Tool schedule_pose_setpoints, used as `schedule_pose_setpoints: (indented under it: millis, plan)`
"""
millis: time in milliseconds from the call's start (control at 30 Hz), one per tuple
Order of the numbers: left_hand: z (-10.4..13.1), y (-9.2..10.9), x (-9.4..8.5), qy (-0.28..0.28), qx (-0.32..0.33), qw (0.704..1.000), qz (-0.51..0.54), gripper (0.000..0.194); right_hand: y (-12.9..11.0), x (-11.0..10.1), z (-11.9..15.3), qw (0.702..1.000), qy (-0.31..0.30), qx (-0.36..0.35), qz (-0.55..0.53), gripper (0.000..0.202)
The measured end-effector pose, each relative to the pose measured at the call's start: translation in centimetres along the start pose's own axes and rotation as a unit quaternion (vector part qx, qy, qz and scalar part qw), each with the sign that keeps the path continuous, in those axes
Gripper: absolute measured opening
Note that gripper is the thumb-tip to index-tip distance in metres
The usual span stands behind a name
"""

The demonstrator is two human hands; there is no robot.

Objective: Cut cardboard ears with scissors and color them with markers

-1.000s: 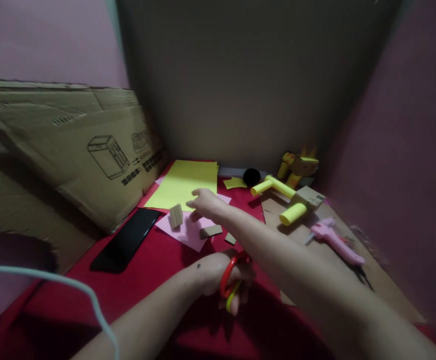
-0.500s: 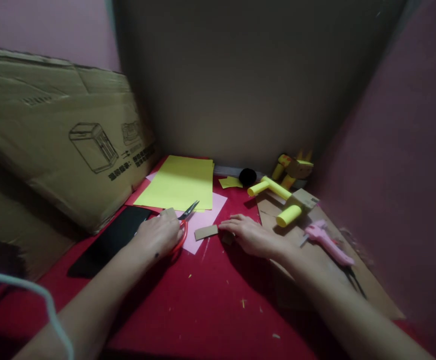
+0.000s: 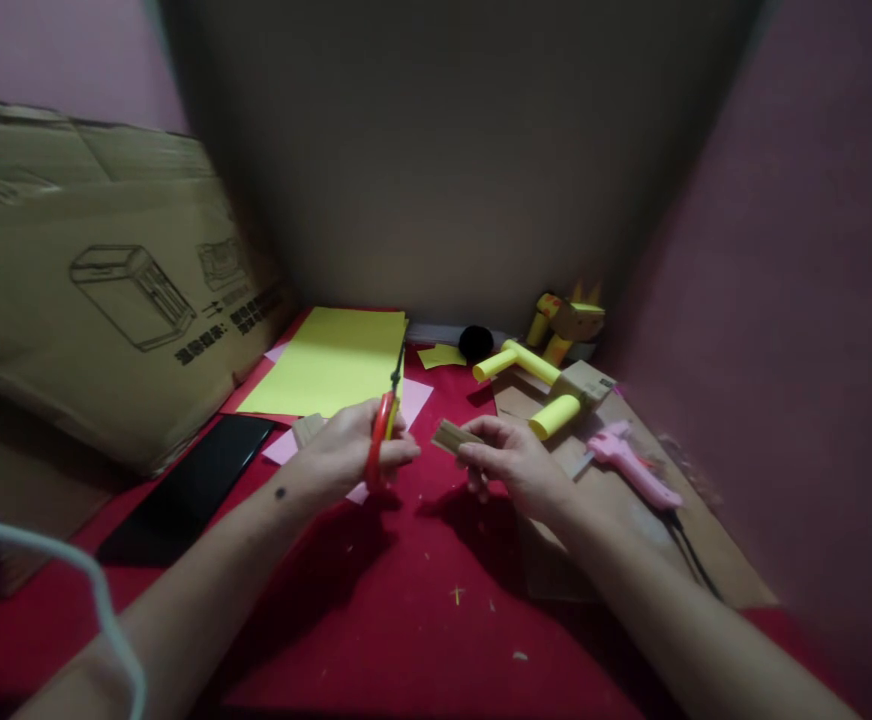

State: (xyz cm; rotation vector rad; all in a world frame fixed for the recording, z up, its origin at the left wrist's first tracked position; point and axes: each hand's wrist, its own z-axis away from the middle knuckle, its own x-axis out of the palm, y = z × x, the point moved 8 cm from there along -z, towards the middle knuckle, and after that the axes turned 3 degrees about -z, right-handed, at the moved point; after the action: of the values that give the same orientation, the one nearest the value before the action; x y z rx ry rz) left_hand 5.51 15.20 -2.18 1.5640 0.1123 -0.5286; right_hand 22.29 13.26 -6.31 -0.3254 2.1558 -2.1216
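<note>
My left hand (image 3: 357, 440) holds red-handled scissors (image 3: 381, 430) above the red cloth, their dark blades pointing up and away over the edge of the yellow paper (image 3: 331, 360). My right hand (image 3: 511, 462) pinches small brown cardboard strips (image 3: 452, 436) between thumb and fingers, a short gap away from the left fingertips. Just behind my left hand lies another small cardboard piece (image 3: 308, 430). Pink paper (image 3: 415, 398) shows beneath and beside the yellow sheets.
Black flat device (image 3: 188, 490) at left, large cardboard box (image 3: 106, 290) behind it. At right, yellow tubes joined to cardboard (image 3: 556, 415) and a pink glue gun (image 3: 635, 468) rest on a cardboard sheet (image 3: 713, 560). Behind them stand a yellow figure (image 3: 571, 320) and black round object (image 3: 476, 343).
My right hand has lifted the cardboard pieces from the cloth. My left hand has risen with the scissors, whose blades now point more upright. The view has shifted slightly.
</note>
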Motion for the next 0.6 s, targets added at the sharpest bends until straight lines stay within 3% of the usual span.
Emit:
schedule_pose_setpoints:
  millis: [100,167,367,600]
  plan:
    - [-0.4,1.8,2.9,-0.05,0.011,0.995,0.081,0.028,0.0,-0.1,0.6,0.996,0.022,0.002,-0.085,0.022]
    - [-0.7,2.1,4.0,-0.06,0.02,0.99,0.125,0.03,0.2,-0.6,0.7,0.993,0.043,0.0,-0.111,0.024]
    - [-1.1,-0.4,5.2,-0.034,0.005,0.991,0.131,0.025,1.4,-2.2,0.5,0.962,0.109,-0.012,-0.25,0.027]
    - [-0.5,-1.1,6.5,-0.066,0.009,0.991,0.113,0.024,1.9,-1.6,0.3,0.972,0.068,-0.028,-0.225,0.021]
